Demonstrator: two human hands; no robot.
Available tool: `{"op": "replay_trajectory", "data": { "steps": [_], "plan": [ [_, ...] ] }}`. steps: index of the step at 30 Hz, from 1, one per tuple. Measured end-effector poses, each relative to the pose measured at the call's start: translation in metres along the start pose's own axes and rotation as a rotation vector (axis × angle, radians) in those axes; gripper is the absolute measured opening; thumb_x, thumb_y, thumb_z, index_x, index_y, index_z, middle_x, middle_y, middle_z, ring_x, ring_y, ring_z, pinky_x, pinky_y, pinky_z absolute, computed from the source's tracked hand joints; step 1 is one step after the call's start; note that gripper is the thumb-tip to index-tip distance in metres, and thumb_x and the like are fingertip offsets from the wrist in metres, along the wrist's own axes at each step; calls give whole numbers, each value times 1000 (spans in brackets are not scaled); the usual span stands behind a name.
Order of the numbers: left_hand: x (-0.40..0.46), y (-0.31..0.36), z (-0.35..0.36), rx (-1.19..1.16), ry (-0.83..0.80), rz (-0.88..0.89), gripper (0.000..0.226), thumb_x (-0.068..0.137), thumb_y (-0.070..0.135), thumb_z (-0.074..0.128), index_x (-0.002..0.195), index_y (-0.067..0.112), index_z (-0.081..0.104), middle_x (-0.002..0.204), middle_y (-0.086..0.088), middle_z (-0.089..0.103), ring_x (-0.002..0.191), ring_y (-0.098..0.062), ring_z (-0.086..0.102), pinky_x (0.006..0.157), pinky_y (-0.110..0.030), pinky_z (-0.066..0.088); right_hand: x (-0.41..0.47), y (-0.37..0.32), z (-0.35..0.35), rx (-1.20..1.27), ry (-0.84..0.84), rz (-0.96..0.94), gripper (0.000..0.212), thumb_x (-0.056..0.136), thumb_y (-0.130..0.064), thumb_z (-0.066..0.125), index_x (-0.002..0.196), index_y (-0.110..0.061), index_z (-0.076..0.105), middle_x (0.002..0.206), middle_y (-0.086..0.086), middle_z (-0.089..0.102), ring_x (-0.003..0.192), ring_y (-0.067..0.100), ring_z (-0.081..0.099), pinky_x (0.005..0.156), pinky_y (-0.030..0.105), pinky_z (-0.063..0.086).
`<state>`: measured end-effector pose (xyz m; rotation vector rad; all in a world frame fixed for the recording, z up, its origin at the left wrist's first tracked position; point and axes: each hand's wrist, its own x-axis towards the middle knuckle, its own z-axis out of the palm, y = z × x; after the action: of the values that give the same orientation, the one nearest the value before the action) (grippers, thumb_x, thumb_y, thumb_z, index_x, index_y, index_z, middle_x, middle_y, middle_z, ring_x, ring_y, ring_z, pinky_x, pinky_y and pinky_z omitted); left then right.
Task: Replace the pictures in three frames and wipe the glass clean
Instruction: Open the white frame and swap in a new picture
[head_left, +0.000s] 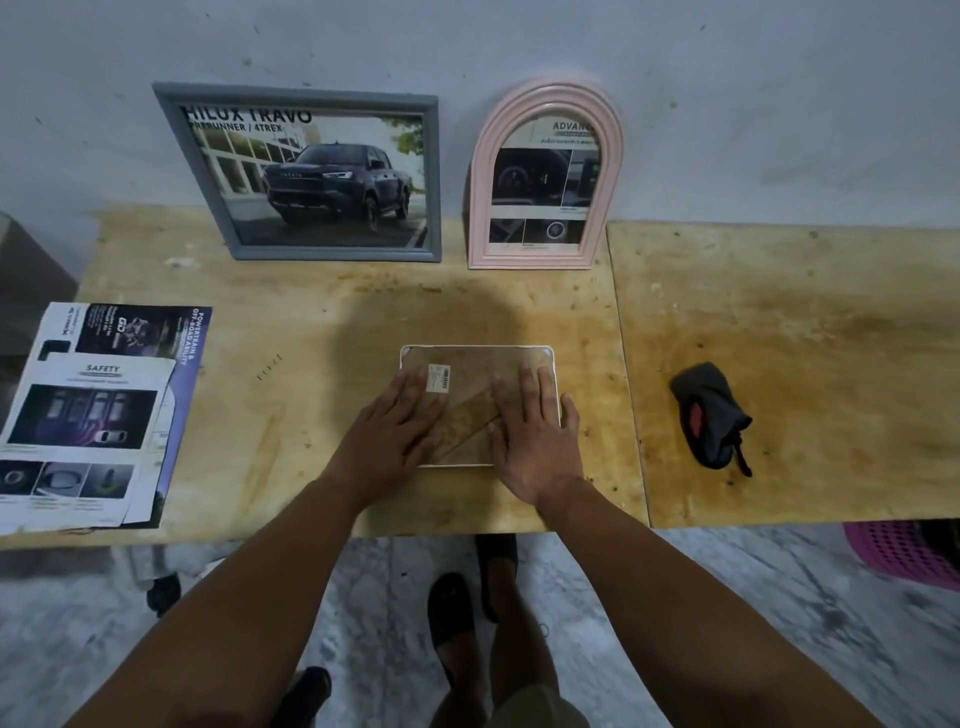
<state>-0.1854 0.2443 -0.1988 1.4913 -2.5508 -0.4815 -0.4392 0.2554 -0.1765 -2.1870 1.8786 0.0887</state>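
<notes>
A small white-edged frame (478, 355) lies face down on the wooden table, its brown backing board up, with a white sticker on it. My left hand (400, 423) lies flat on the board's left half, fingers straight. My right hand (530, 431) presses flat on the right half, thumb at the frame's right edge. A grey frame (332, 249) with a truck picture and a pink arched frame (545, 260) with a brochure page lean upright against the wall. A dark cloth (709, 410) with a red patch lies crumpled on the right board.
Several loose brochure pages (98, 415) lie stacked at the table's left end. A few small dark clips (269, 367) sit left of the white frame. A pink basket (904, 553) stands under the table at right. My feet are below the table's front edge.
</notes>
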Motion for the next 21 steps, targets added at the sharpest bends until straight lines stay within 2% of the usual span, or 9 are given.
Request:
{"op": "replay_trajectory", "data": {
  "steps": [4, 7, 10, 11, 13, 15, 18, 19, 21],
  "plan": [
    [0, 2, -2, -5, -4, -20, 63, 106, 58, 18, 157, 27, 37, 170, -8, 20, 157, -33, 16, 106, -49, 45, 1, 0, -2, 8, -11, -11, 66, 102, -52, 21, 161, -35, -2, 170, 6, -11, 156, 29, -14, 120, 59, 9],
    [2, 8, -9, -66, -40, -60, 63, 103, 58, 28, 154, 24, 44, 169, -8, 19, 156, -34, 13, 108, -51, 42, 2, 2, -8, 34, -74, -27, 63, 103, -51, 21, 160, -40, -4, 169, 4, -18, 155, 28, -20, 120, 58, 4],
    [8, 18, -27, -118, -127, -148, 76, 91, 63, 27, 155, 24, 43, 170, -6, 11, 157, -30, 3, 114, -52, 37, 6, 1, -27, 92, -199, -33, 66, 102, -46, 34, 160, -40, 3, 169, 3, -19, 154, 29, -20, 120, 60, 5],
    [11, 23, -34, -117, -165, -174, 79, 89, 64, 26, 155, 23, 43, 170, -8, 12, 158, -31, 2, 116, -52, 36, 8, 2, -36, 128, -236, -34, 67, 100, -41, 42, 159, -39, 11, 170, 4, -13, 156, 30, -12, 120, 60, 10],
    [16, 33, -46, -108, -206, -214, 76, 89, 63, 31, 151, 23, 48, 168, -13, 22, 157, -34, 10, 114, -51, 38, 11, 7, -62, 348, -249, 4, 59, 95, -30, 52, 152, -34, 36, 167, 6, 20, 153, 30, 21, 119, 54, 28],
    [19, 42, -53, -74, -197, -254, 71, 87, 64, 31, 141, 27, 56, 163, -14, 34, 154, -36, 23, 106, -49, 45, 9, 22, -89, 640, -103, 98, 44, 96, -22, 55, 140, -24, 56, 150, 2, 51, 135, 24, 50, 110, 42, 43],
    [18, 52, -59, -40, -161, -328, 62, 86, 63, 36, 132, 31, 61, 158, -11, 42, 144, -36, 40, 99, -48, 50, 4, 63, -113, 698, 114, 299, 28, 97, -23, 54, 121, -22, 69, 129, 0, 67, 114, 20, 62, 99, 37, 51],
    [15, 55, -60, -37, -147, -366, 56, 88, 62, 42, 131, 31, 61, 156, -9, 44, 138, -37, 46, 96, -48, 50, 5, 80, -112, 688, 104, 363, 25, 97, -22, 54, 116, -22, 70, 122, 0, 70, 108, 22, 64, 95, 37, 53],
    [10, 60, -61, -65, -144, -465, 52, 91, 63, 52, 132, 31, 57, 153, -6, 41, 129, -37, 49, 94, -49, 51, 5, 102, -111, 748, -31, 475, 20, 94, -17, 53, 104, -21, 71, 107, 4, 72, 100, 28, 67, 88, 41, 57]
  ]
}}
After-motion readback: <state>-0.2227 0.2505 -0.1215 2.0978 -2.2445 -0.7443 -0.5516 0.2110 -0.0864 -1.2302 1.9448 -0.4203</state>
